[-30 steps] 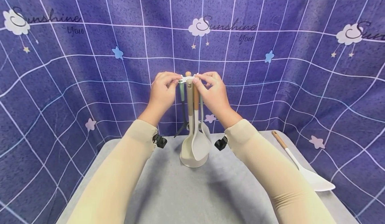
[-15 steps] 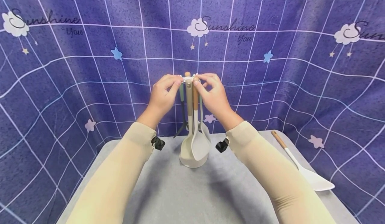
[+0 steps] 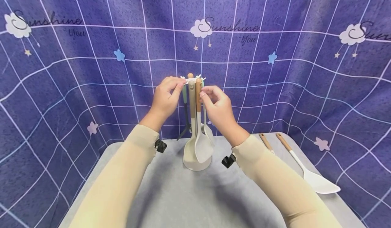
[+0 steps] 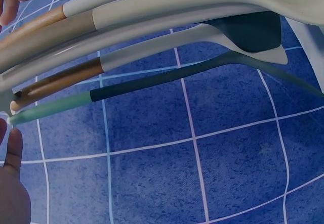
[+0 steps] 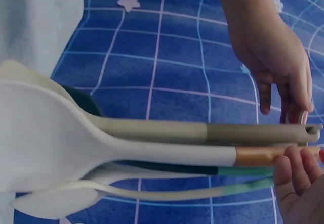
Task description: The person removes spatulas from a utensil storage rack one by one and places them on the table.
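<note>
A utensil stand with a round base [image 3: 197, 165] has several kitchen utensils hanging around it from a white top ring [image 3: 190, 81]. My left hand [image 3: 165, 93] pinches the ring's left side. My right hand [image 3: 221, 109] pinches the wooden handle [image 3: 198, 102] of a white turner [image 3: 204, 148] below its top end. In the right wrist view its fingers [image 5: 298, 171] lie against that wooden handle. Beside it hangs a khaki-handled utensil [image 3: 192, 99]. Green-handled utensils, one with a dark shaft [image 4: 167, 76], hang at the back and left.
On the grey table [image 3: 183, 200] at the right lies a white turner [image 3: 319, 182] with a wooden handle. Next to it a second wooden handle [image 3: 266, 141] shows, the rest hidden by my right sleeve. A purple checked curtain [image 3: 244, 51] surrounds the table.
My right hand has moved down from the ring to the white turner's wooden handle. My left hand stays at the ring. A second wooden handle has come into view beside my right sleeve.
</note>
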The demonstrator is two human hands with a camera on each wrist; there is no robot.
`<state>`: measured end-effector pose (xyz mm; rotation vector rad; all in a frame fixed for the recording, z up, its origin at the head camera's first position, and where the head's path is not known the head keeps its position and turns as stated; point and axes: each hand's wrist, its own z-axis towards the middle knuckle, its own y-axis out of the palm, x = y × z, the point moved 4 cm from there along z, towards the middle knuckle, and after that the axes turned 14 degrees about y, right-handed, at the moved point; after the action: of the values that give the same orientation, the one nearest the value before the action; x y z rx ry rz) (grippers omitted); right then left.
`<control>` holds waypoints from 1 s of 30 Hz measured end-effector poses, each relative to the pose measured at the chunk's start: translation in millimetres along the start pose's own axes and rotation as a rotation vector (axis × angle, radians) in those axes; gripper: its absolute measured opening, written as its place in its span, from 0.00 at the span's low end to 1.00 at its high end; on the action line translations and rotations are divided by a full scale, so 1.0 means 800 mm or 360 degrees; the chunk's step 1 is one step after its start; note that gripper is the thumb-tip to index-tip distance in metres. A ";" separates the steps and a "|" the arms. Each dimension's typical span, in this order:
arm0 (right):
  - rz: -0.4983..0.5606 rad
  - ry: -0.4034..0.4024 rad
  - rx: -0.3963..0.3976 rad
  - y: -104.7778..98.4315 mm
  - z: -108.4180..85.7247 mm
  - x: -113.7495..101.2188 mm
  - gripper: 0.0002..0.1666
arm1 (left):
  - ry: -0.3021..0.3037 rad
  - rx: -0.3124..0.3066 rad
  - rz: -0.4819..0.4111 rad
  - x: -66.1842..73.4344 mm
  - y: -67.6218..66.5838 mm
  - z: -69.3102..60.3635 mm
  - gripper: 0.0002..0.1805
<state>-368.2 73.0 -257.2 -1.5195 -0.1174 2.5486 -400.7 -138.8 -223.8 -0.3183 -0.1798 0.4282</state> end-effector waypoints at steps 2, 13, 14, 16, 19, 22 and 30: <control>-0.0039 -0.0001 -0.0014 0.003 -0.006 0.002 0.14 | 0.0009 0.0010 -0.0003 0.000 0.000 0.000 0.12; -0.0228 -0.0075 0.0008 0.017 -0.032 0.015 0.15 | -0.0005 -0.0019 0.0009 -0.003 0.001 -0.003 0.13; -0.0240 -0.0086 0.0001 0.019 -0.035 0.016 0.17 | -0.0004 -0.0019 0.0011 -0.002 0.001 -0.003 0.14; -0.0275 -0.0108 -0.0011 0.022 -0.040 0.017 0.19 | -0.0004 -0.0020 0.0012 -0.002 0.001 -0.003 0.14; -0.0303 -0.0123 -0.0032 0.028 -0.048 0.018 0.23 | -0.0006 -0.0025 0.0015 0.000 0.001 -0.002 0.14; -0.0324 -0.0097 -0.0063 0.032 -0.053 0.019 0.28 | -0.0017 -0.0033 0.0021 0.002 0.001 -0.003 0.14; -0.0275 0.0075 -0.0184 0.046 -0.062 0.026 0.35 | -0.0031 -0.0021 0.0003 0.001 0.001 -0.005 0.14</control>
<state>-338.0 39.6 -304.9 -1.5353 -0.3791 2.4065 -398.9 -138.9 -227.4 -0.3273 -0.2012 0.4325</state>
